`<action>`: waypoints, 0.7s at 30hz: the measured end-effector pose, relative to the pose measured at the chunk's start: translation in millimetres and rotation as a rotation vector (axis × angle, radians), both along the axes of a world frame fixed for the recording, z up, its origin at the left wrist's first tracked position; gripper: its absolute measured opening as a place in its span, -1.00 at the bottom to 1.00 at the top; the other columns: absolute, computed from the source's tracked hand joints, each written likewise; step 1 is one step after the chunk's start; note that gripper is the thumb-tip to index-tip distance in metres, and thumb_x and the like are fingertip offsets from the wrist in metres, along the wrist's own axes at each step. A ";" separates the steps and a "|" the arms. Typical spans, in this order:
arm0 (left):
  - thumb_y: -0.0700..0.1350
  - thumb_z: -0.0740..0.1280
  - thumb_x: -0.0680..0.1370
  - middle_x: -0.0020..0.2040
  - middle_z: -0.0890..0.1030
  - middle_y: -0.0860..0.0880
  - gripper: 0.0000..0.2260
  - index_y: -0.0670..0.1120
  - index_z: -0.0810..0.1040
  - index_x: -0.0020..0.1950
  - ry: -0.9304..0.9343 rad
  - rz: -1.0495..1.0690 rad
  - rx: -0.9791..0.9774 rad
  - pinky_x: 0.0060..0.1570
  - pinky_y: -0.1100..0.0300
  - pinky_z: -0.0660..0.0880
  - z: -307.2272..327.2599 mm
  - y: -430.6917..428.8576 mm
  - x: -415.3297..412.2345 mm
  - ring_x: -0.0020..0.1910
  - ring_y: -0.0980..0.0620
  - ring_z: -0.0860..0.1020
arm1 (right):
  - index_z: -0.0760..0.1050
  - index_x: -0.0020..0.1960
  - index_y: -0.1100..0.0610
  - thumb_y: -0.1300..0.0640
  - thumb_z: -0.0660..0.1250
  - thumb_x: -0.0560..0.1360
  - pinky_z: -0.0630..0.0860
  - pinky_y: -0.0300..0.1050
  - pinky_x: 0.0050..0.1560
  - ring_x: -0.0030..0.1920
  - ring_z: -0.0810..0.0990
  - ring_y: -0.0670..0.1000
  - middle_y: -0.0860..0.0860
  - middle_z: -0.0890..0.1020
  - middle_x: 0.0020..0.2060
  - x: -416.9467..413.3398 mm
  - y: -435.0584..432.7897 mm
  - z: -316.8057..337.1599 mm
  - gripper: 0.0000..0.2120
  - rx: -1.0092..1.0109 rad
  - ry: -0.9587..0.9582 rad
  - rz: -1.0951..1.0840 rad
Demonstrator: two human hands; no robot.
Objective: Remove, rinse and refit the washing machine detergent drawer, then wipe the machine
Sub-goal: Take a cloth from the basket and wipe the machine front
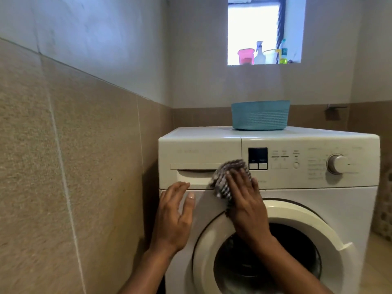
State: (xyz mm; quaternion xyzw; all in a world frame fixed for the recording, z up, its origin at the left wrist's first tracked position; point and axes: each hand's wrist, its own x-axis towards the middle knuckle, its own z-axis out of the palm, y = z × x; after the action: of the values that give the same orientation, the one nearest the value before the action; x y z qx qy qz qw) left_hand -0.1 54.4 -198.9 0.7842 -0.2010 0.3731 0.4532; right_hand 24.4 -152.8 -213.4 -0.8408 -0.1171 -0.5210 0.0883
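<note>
Two hands on washer [297, 200]: right hand [244, 200] pressed cloth [222, 183] flat beside refitted drawer [197, 164] to wipe; left hand [176, 209] spread, steadying front.

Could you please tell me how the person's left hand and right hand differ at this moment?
The right hand presses a grey patterned cloth against the front of the washing machine; the left hand holds nothing. The right hand lies at the right end of the detergent drawer, while the left hand sits lower, below the drawer. Both have straight fingers pointing upward.
</note>
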 end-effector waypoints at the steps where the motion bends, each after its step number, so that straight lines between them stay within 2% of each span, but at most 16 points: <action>1: 0.25 0.06 0.55 0.34 0.49 0.11 -0.49 0.05 0.50 0.37 0.010 0.011 -0.011 0.37 0.21 0.32 1.1 1.1 0.5 0.37 0.20 0.38 | 0.11 0.58 0.16 0.14 0.17 0.35 0.00 0.10 0.53 0.58 0.03 0.07 0.08 0.15 0.56 2.0 7.6 2.9 -0.21 0.156 -0.007 -0.035; 3: 0.23 0.07 0.56 0.32 0.50 0.10 -0.50 0.04 0.52 0.35 -0.007 0.040 -0.048 0.36 0.17 0.35 6.9 2.3 1.1 0.34 0.18 0.39 | 0.02 0.60 0.19 0.09 0.11 0.46 -0.10 0.10 0.55 0.59 -0.07 0.09 0.10 0.03 0.59 8.5 31.5 21.3 -0.27 0.337 -0.021 -0.117; 5: 0.21 0.08 0.57 0.30 0.52 0.10 -0.52 0.01 0.52 0.34 -0.052 0.062 -0.060 0.33 0.16 0.36 16.1 -1.0 0.6 0.33 0.16 0.40 | -0.08 0.61 0.16 -0.10 0.05 0.61 -0.20 0.09 0.55 0.59 -0.16 0.09 0.11 -0.08 0.60 19.8 56.4 53.2 -0.32 0.369 -0.009 -0.164; 6: 0.19 0.09 0.57 0.29 0.51 0.11 -0.53 0.00 0.52 0.35 -0.079 0.072 -0.060 0.33 0.21 0.34 20.5 -2.4 0.6 0.32 0.17 0.40 | -0.11 0.61 0.13 -0.19 0.02 0.62 -0.25 0.08 0.55 0.59 -0.20 0.09 0.10 -0.12 0.60 24.5 70.0 70.6 -0.30 0.336 0.010 -0.159; 8: 0.17 0.10 0.57 0.28 0.48 0.12 -0.54 -0.02 0.50 0.36 -0.125 0.102 -0.097 0.28 0.43 0.25 28.6 -2.8 0.9 0.29 0.23 0.37 | -0.11 0.62 0.04 -0.25 -0.02 0.62 -0.26 0.12 0.54 0.59 -0.21 0.09 0.08 -0.12 0.60 32.1 100.7 96.5 -0.32 0.149 0.038 -0.093; 10: 0.18 0.12 0.55 0.29 0.48 0.03 -0.52 -0.08 0.50 0.32 -0.109 0.142 -0.235 0.14 0.56 0.24 33.0 2.7 1.2 0.22 0.21 0.40 | -0.03 0.61 -0.02 -0.23 -0.03 0.63 -0.15 0.19 0.54 0.59 -0.15 0.11 0.07 -0.02 0.60 38.3 130.9 104.5 -0.38 -0.084 0.046 -0.002; 12: 0.19 0.10 0.54 0.36 0.47 -0.09 -0.48 -0.12 0.49 0.32 -0.074 0.248 -0.334 0.19 0.39 0.28 31.2 10.8 1.6 0.28 0.05 0.43 | 0.02 0.61 -0.02 -0.21 -0.01 0.64 -0.07 0.22 0.53 0.59 -0.14 0.14 0.07 0.03 0.60 40.1 147.0 100.3 -0.41 -0.254 0.035 0.025; 14: 0.17 0.08 0.56 0.47 0.39 -0.09 -0.45 -0.11 0.40 0.45 -0.008 0.330 -0.313 0.30 0.24 0.22 26.5 15.2 -1.0 0.40 -0.04 0.37 | 0.03 0.61 -0.02 -0.19 0.05 0.64 -0.09 0.22 0.54 0.59 -0.16 0.13 0.06 0.01 0.60 39.9 139.3 84.0 -0.40 -0.393 0.023 0.042; 15: 0.15 0.08 0.57 0.50 0.36 -0.08 -0.44 -0.09 0.36 0.49 0.027 0.327 -0.289 0.31 0.29 0.17 24.3 15.1 -2.7 0.44 -0.03 0.34 | 0.05 0.60 -0.02 -0.15 0.09 0.64 -0.06 0.22 0.54 0.59 -0.13 0.12 0.05 0.03 0.60 39.3 127.4 72.5 -0.41 -0.474 0.004 0.065; 18: 0.13 0.07 0.56 0.55 0.29 -0.01 -0.44 -0.07 0.34 0.52 0.047 0.272 -0.191 0.22 0.60 0.00 20.7 13.4 -2.3 0.48 0.05 0.29 | 0.21 0.56 -0.04 -0.04 0.17 0.62 0.11 0.22 0.51 0.59 0.03 0.10 0.02 0.19 0.57 34.7 76.9 44.9 -0.48 -0.674 -0.089 0.135; 19: 0.13 0.08 0.57 0.55 0.29 -0.01 -0.44 -0.06 0.34 0.52 0.040 0.260 -0.190 0.20 0.65 -0.03 22.5 14.5 -1.9 0.48 0.07 0.28 | 0.21 0.56 -0.06 -0.03 0.17 0.61 0.13 0.22 0.51 0.59 0.04 0.10 0.01 0.21 0.56 32.5 66.3 43.9 -0.48 -0.702 -0.093 0.122; 21: 0.14 0.08 0.57 0.55 0.29 0.00 -0.44 -0.06 0.33 0.53 0.023 0.268 -0.190 0.24 0.62 -0.03 29.1 16.7 -0.3 0.49 0.10 0.26 | 0.18 0.57 -0.05 -0.05 0.16 0.61 0.09 0.21 0.52 0.59 0.02 0.09 0.01 0.19 0.57 31.6 68.0 53.8 -0.46 -0.686 -0.064 0.086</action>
State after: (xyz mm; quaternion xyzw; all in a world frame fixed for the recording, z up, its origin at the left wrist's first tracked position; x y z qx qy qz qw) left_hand -0.4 71.1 -169.9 0.7617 -0.0532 0.4385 0.4739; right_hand 56.0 -84.8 -159.6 -0.7992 -0.3233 -0.4732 -0.1812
